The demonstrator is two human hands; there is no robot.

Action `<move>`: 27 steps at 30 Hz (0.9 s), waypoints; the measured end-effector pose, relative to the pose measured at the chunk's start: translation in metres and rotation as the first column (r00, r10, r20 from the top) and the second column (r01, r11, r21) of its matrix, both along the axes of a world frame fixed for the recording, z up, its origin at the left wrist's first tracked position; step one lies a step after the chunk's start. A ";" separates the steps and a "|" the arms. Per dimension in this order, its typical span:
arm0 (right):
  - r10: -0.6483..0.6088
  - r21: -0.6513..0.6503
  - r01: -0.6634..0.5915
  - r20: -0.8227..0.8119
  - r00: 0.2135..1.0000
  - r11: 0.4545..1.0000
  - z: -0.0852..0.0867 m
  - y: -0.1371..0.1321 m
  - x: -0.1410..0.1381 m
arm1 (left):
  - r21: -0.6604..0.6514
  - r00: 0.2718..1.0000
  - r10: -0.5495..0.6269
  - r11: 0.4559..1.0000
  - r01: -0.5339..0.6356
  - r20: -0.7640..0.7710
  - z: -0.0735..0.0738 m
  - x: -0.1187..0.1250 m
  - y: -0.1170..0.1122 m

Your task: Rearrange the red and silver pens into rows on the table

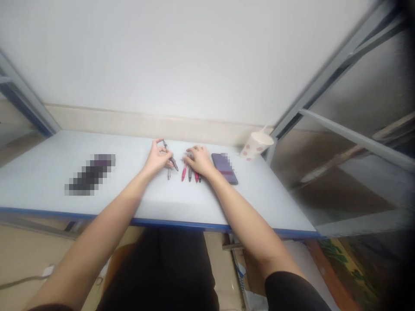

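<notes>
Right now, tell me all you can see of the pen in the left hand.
The slim grey pen, plastic-looking with a darker lower end, is pinched slantwise by the left hand, upper end toward the wall. It sits over the pale tabletop beside a second grey pen; whether it touches the table is unclear.

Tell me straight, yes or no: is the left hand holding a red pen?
No, the left hand pinches a grey pen.
</notes>
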State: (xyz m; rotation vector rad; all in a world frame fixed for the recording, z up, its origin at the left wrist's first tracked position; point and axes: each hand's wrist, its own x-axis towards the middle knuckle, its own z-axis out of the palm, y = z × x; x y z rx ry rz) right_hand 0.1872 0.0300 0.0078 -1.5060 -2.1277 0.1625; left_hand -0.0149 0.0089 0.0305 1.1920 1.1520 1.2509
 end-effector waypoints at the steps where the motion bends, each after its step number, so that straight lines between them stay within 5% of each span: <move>1: 0.015 0.028 -0.013 -0.042 0.999 1.000 0.004 -0.006 -0.002 | 0.018 1.000 0.010 1.000 -0.011 0.024 0.000 -0.001 0.000; 7: 0.240 -0.180 -0.325 -0.379 0.894 0.928 0.022 -0.041 -0.019 | 0.170 0.989 0.012 0.985 -0.037 0.146 0.001 -0.002 0.005; 11: 0.194 -0.141 -0.312 -0.532 0.824 0.939 0.024 -0.043 -0.018 | 0.212 0.995 0.013 0.977 -0.034 0.101 -0.002 -0.003 0.010; 14: 0.110 -0.242 -0.339 -0.646 0.755 0.909 0.027 -0.041 -0.011 | 0.354 0.983 0.098 0.935 -0.036 -0.157 -0.004 -0.008 0.010; 17: 0.035 -0.335 -0.367 -0.696 0.717 0.868 0.032 -0.043 -0.004 | 0.510 0.819 0.164 0.842 0.175 -0.550 -0.005 -0.012 0.004; 21: 0.018 -0.399 -0.400 -0.689 0.724 0.825 0.039 -0.045 0.002 | 0.402 0.594 0.096 0.819 0.408 -0.799 -0.006 -0.013 -0.004; 24: 0.091 -0.432 -0.462 -0.646 0.758 0.775 0.043 -0.045 0.008 | 0.296 0.561 0.003 0.852 0.432 -0.828 -0.007 -0.015 -0.005; 27: 0.216 -0.386 -0.480 -0.558 0.802 0.788 0.046 -0.045 0.016 | 0.224 0.563 -0.065 0.876 0.428 -0.824 -0.009 -0.019 0.000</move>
